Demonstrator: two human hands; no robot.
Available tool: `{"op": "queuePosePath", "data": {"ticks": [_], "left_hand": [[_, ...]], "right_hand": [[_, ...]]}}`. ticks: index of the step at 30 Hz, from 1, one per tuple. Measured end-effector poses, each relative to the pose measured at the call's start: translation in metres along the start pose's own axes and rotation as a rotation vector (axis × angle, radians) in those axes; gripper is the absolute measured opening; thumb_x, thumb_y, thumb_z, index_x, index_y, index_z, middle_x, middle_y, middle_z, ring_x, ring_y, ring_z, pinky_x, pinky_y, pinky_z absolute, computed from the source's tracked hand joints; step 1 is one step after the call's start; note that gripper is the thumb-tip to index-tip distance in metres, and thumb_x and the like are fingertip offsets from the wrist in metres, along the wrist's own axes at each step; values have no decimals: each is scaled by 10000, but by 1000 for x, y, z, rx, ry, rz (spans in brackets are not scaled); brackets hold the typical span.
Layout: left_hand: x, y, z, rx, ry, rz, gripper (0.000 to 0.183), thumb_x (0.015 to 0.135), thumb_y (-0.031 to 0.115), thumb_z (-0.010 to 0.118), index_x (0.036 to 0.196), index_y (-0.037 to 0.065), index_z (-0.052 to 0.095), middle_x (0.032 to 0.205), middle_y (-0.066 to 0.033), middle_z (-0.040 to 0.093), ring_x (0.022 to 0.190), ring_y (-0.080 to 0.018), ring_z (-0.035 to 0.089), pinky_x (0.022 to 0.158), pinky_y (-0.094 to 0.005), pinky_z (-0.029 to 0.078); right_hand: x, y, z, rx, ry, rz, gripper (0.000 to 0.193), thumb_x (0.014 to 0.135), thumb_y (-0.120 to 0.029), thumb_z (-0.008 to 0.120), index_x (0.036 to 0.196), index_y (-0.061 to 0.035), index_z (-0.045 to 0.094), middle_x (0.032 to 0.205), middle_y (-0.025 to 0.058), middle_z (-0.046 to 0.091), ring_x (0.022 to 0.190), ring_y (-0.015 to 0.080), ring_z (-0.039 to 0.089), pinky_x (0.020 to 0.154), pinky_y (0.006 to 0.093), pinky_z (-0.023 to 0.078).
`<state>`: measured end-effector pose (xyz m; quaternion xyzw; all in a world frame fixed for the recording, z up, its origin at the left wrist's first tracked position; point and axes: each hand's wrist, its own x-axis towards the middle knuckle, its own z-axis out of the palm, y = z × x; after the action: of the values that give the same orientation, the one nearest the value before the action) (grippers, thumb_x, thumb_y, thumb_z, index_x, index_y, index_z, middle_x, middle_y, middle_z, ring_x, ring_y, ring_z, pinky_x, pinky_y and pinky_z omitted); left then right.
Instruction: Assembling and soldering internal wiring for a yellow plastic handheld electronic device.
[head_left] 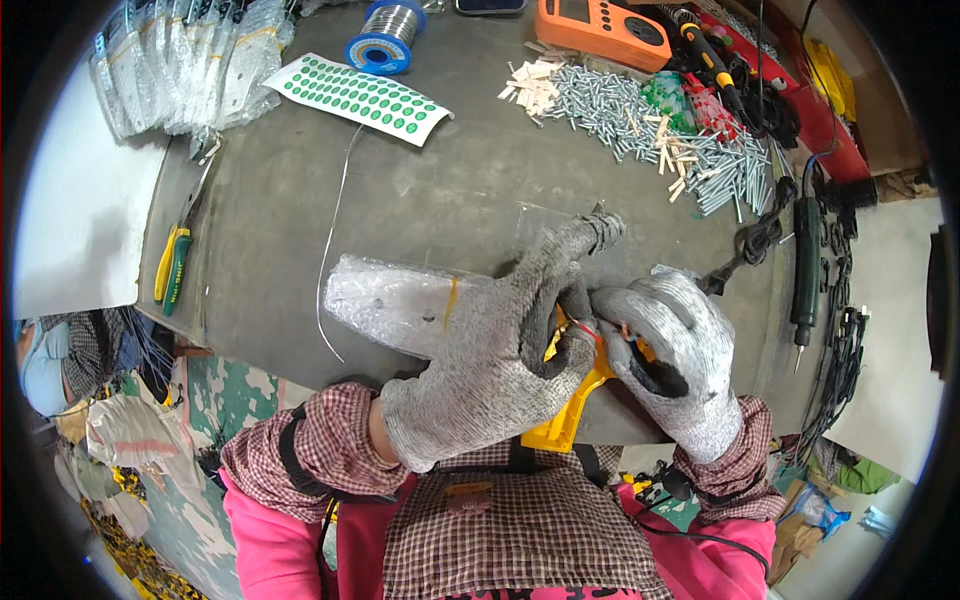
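In grey knit gloves, both hands come together over the table's near edge. My left hand (500,350) is closed, thumb and fingers around a yellow plastic part (563,415) whose lower end sticks out below. A thin red wire (584,328) shows between the two hands. My right hand (672,350) is closed in a pinch beside it, fingertips almost touching the left ones; what it pinches is hidden. More yellow shows through the gap between its thumb and fingers. A bubble-wrapped pack (390,300) with a yellow band lies partly under my left hand.
Screws (610,105) and small wooden pieces lie heaped at the back right, near an orange meter (605,30). A soldering iron (805,260) rests at the right edge. Farther left are a solder spool (382,40), a green sticker sheet (360,95), pliers (176,262) and wrapped packs (190,65).
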<state>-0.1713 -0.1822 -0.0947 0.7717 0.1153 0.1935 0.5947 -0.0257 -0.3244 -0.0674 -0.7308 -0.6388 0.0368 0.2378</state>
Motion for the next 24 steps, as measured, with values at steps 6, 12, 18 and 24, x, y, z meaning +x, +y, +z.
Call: {"op": "queuePosePath", "data": {"ticks": [6, 12, 18, 24], "left_hand": [[5, 5, -6, 714, -138, 512, 563, 824, 31, 679, 1366, 50, 526, 1130, -138, 649, 875, -284, 681, 826, -378, 550], [6, -10, -12, -6, -28, -11, 641, 820, 21, 665, 1418, 76, 441, 988, -121, 663, 882, -292, 683, 783, -375, 544], [12, 1, -20, -15, -194, -207, 549, 861, -39, 647, 1381, 24, 483, 1194, -127, 626, 988, -199, 646, 891, -301, 505], [11, -6, -15, 288, -202, 195, 561, 849, -12, 643, 1387, 78, 508, 1060, -114, 666, 843, -249, 676, 753, -338, 529]], "right_hand": [[8, 17, -1, 185, -192, 217, 260, 790, -202, 722, 1013, -80, 666, 886, 110, 651, 718, 266, 648, 558, 377, 478], [18, 6, -2, 48, -72, 43, 251, 793, -177, 731, 1026, -123, 656, 850, 91, 614, 733, 268, 657, 583, 383, 504], [10, 15, -3, 487, -247, 267, 281, 850, -201, 732, 1088, -86, 637, 964, 56, 660, 843, 181, 639, 701, 329, 521], [19, 14, -9, 975, -423, 654, 237, 882, -197, 742, 1046, -61, 638, 964, 20, 689, 819, 107, 607, 731, 293, 497]]}}
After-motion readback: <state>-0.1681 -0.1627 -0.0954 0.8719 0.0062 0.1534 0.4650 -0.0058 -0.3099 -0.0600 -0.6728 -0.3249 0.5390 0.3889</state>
